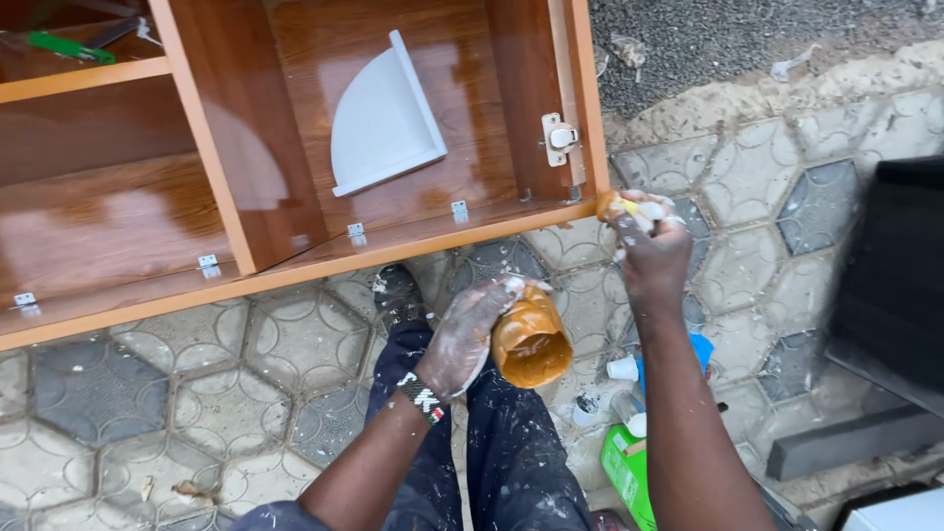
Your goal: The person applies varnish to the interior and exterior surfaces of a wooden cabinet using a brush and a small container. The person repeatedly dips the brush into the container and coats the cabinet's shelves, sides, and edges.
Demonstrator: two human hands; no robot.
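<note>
My left hand (470, 334), smeared white, grips an orange-brown plastic tub (531, 339) tilted with its open mouth toward me, over my paint-spattered trousers. My right hand (649, 246) is closed on a small paste-covered applicator (621, 206) whose orange tip touches the lower right corner of a glossy wooden cabinet (295, 265) lying open on the ground. Inside the cabinet rests a white quarter-round shelf piece (379, 123). A white hinge (559, 138) is fixed to the cabinet's right wall.
Patterned paving stones (197, 393) cover the ground. By my right leg lie a green container (624, 472), a small white cap (622, 368) and a blue object (700, 349). A dark box (890, 265) stands at right. A green tool (69, 46) lies in the cabinet's top-left compartment.
</note>
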